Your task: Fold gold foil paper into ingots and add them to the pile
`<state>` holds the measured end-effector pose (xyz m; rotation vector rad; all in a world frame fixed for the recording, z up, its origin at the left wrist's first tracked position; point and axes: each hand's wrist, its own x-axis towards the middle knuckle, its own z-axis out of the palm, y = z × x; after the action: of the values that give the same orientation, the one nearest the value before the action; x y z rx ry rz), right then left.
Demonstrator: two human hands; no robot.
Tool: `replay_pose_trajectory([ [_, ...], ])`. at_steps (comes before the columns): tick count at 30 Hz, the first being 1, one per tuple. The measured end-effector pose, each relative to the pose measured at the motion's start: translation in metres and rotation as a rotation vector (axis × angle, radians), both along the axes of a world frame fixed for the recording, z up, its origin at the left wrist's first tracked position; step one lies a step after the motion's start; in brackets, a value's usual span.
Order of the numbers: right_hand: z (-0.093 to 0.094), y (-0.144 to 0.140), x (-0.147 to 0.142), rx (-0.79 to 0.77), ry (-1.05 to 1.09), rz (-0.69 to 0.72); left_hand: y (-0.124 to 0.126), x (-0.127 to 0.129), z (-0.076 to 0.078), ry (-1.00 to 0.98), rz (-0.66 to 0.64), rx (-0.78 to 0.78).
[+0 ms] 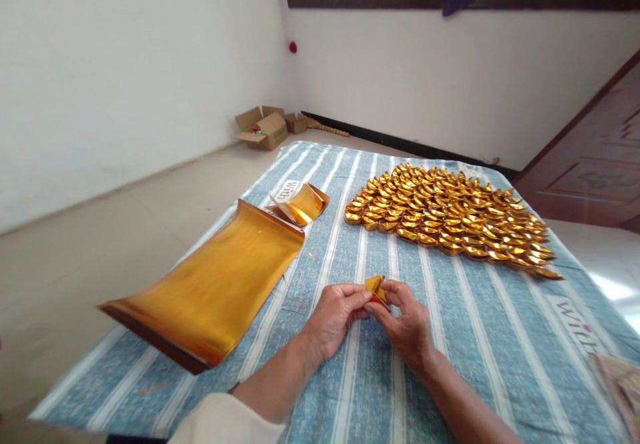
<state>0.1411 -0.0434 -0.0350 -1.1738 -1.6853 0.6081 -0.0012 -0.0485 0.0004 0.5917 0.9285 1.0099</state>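
A small folded piece of gold foil paper (376, 287) is pinched between both hands just above the blue striped cloth (500, 337). My left hand (336, 317) grips its left side with thumb and fingers. My right hand (407, 324) holds its right side, fingers curled around it. To the left lies a curved stack of large gold foil sheets (215, 284). Beyond it sits a smaller curled bundle of gold sheets (303, 204). At the far right of the cloth, several folded gold ingots (450, 217) are laid out in overlapping rows.
The cloth covers a low surface on a pale tiled floor. Open cardboard boxes (265, 129) stand in the far corner by the white wall. A dark wooden door (595, 157) is at the right. A window ledge with clutter runs along the top.
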Motion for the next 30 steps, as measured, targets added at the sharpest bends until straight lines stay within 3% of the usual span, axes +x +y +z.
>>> replay_pose_trajectory([
  [9,-0.001,0.0,0.004,0.199,-0.119,0.046,0.002,-0.004,0.0,-0.121,0.072,-0.057],
  [30,0.018,-0.004,0.006,0.303,-0.202,0.058,-0.002,0.0,-0.007,-0.337,0.074,-0.194],
])
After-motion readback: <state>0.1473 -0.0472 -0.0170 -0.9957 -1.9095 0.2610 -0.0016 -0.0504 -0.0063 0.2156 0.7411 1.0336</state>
